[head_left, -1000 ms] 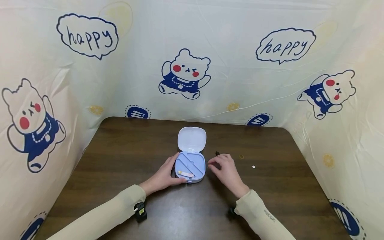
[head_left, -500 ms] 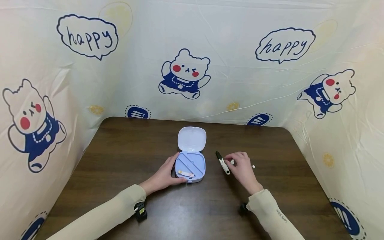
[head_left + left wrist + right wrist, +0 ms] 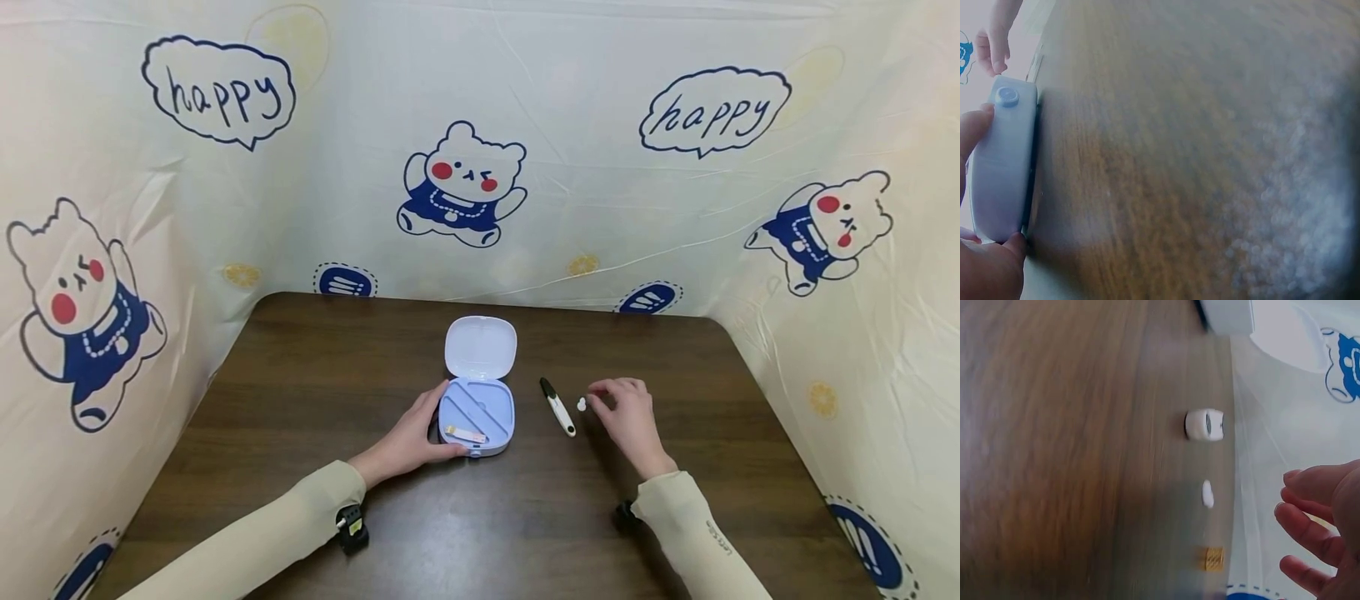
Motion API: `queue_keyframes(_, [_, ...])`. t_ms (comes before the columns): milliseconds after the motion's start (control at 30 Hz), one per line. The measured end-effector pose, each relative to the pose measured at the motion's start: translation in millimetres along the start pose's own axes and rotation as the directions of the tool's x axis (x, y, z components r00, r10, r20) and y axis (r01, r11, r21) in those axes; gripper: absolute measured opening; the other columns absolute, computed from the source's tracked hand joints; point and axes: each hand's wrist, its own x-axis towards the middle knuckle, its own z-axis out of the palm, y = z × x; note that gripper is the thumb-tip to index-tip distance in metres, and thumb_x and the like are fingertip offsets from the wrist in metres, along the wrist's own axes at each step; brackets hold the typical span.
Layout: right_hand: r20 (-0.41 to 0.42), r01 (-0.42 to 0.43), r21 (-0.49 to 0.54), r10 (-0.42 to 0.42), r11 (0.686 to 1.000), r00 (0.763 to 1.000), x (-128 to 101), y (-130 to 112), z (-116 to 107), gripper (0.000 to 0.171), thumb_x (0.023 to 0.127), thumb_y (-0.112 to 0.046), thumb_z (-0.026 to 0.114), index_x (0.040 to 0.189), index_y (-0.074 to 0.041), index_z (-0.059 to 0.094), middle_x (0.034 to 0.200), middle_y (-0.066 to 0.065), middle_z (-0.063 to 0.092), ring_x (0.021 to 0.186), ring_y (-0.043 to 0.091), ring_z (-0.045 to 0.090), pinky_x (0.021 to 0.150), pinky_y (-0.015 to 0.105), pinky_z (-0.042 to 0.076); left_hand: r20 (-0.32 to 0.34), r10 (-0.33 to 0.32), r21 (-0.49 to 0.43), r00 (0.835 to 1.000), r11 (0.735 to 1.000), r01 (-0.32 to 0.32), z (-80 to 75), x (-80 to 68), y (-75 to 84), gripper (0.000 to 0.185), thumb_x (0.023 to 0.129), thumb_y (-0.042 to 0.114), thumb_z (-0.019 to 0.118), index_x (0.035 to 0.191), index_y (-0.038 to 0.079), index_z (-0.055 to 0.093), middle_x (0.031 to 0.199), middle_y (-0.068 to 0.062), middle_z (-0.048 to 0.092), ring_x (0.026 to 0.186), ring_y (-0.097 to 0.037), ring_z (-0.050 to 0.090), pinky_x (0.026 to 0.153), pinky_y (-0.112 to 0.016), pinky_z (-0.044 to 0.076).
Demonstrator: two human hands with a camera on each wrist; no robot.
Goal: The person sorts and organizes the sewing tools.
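Observation:
My left hand (image 3: 408,433) grips the left side of a light-blue box (image 3: 477,442), its hinged lid (image 3: 481,347) standing up at the back. In the box's front compartment lies a small pale piece with yellow and pink marks (image 3: 465,434). My right hand (image 3: 628,417) hovers right of a small white piece (image 3: 581,404). In the right wrist view its fingertips are apart, with nothing seen between them. A white pen-like tool (image 3: 558,410) with a dark tip lies between box and right hand. The right wrist view also shows a dimpled gold ring-like piece (image 3: 1214,558).
The dark wooden table (image 3: 322,367) has its far edge against a printed cloth (image 3: 570,192) that hangs at the back and both sides. My right hand covers part of the tabletop in the head view. Black wrist cameras (image 3: 351,529) sit under the sleeves.
My right hand has moved right, away from the box, uncovering the pen-like tool and the small white piece. It now covers the gold ring's place. My left hand and the box stay put.

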Motion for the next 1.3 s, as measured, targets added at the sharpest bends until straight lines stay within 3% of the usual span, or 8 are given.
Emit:
queue_keyframes(200, [0.03,-0.048,-0.007,0.048,0.999,0.998,2.7,12.8,-3.2,0.015,0.093,-0.01,0.078,0.107,-0.002,0.077,0.102,0.015,0.076,0.112,0.043,0.053,0.1,0.065,0.034,0.008,-0.004,-0.001,1.0,1.0,0.004,0.1,0.5,0.1,0.115,0.083,0.042,0.089,0.166,0.005,0.018,0.164,-0.021,0.031,0.149,-0.036,0.035,0.12,-0.053,0.033])
queue_keyframes(700, [0.036,-0.129,-0.041,0.13,0.991,0.991,4.8,33.7,-0.7,0.025,0.093,-0.012,0.078,0.115,-0.001,0.076,0.106,0.018,0.075,0.117,0.049,0.05,0.099,0.07,0.032,-0.003,0.008,0.016,1.0,1.0,-0.008,0.6,0.7,-1.0,0.116,0.082,0.041,0.09,0.166,0.003,0.019,0.163,-0.023,0.031,0.149,-0.036,0.036,0.119,-0.053,0.033])
queue_keyframes(1033, [0.168,-0.298,-0.07,0.306,0.952,0.937,10.8,40.4,-1.0,0.034,0.098,-0.02,0.073,0.127,-0.001,0.071,0.117,0.02,0.072,0.127,0.05,0.041,0.102,0.068,0.029,0.001,-0.012,0.003,1.0,1.0,0.012,0.2,-0.1,0.9,0.116,0.083,0.042,0.089,0.166,0.005,0.019,0.164,-0.022,0.031,0.149,-0.036,0.035,0.12,-0.053,0.033])
queue_keyframes(1300, [0.194,-0.335,-0.081,0.344,0.939,0.919,15.1,43.3,4.2,0.035,0.098,-0.021,0.072,0.127,-0.002,0.071,0.113,0.018,0.072,0.126,0.051,0.041,0.101,0.067,0.027,0.002,-0.013,0.007,1.0,1.0,0.013,0.7,1.0,0.1,0.116,0.082,0.043,0.089,0.166,0.005,0.018,0.164,-0.022,0.031,0.149,-0.036,0.036,0.12,-0.053,0.033])
